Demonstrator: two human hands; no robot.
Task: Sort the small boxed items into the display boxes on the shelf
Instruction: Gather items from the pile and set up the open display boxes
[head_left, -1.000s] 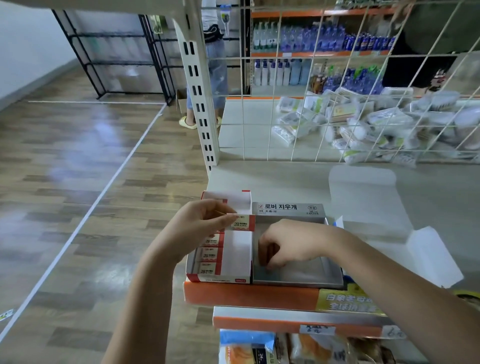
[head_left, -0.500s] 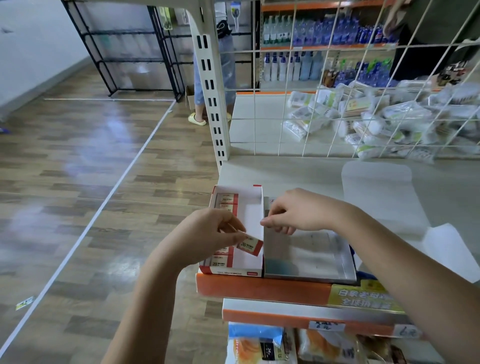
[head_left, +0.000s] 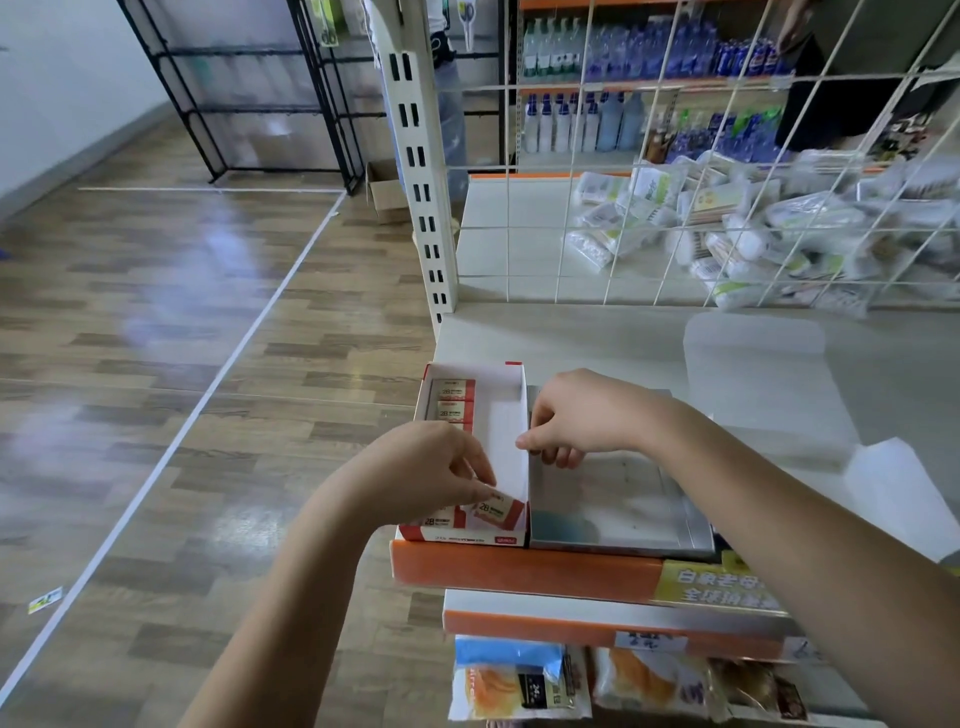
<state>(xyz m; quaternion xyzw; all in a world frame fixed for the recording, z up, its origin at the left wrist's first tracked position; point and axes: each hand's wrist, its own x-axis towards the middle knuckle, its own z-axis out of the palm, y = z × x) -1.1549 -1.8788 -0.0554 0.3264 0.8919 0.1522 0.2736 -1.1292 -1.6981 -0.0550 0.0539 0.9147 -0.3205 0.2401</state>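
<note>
A shop: bottled drinks (head_left: 597, 52) on racks at 12 o'clock, packaged goods (head_left: 753, 228) on a shelf (head_left: 519, 249) at 1.

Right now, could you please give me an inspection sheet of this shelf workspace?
Surface: white shelf with an orange front edge; bare at the back.
Job's things: red-and-white display box at the shelf's front left, with a column of small 2B boxes along its left side and its right side bare; grey display box beside it, looks empty.
Clutter: flat white cardboard flap to the right.
Grip: left hand pinches a small 2B box at the red-and-white box's near end; right hand pinches the wall between the two boxes.
Cables: nothing seen.
Surroundings: wire grid with bagged goods behind; wooden floor on the left.
</note>
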